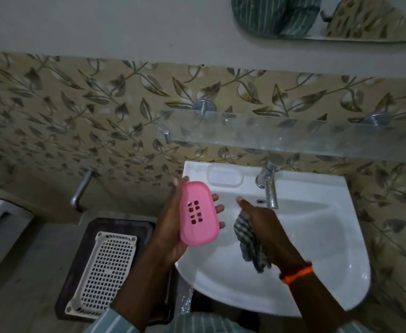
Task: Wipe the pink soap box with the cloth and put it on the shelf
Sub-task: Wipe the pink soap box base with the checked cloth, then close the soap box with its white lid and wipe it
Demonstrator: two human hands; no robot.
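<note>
A: Start at the fingertips: the left hand [173, 227] has the pink soap box [199, 213] cradled, fingers curling up round its far edge and a thumb showing at the top end. It's tilted with its slotted base facing up, so I'd say that's the side due for a wipe.

B: And the right hand [260, 218]?

A: It's closed round a bunched striped cloth [251, 243], the loose end dangling below the fist and one finger poking forward. Cloth and box are near each other but not touching, both held over the white sink [336, 236], which would sensibly catch any drips.

B: Where does the box end up?

A: The glass shelf [293, 134], on the wall just above the sink. It looks bare from here.

B: Anything in the way?

A: The tap [269, 186] stands under the shelf, right of the likely path. There's a clear soap dish [224, 175] on the sink's back rim. A white plastic basket [106, 272] sits on the floor to the left, well apart.
</note>
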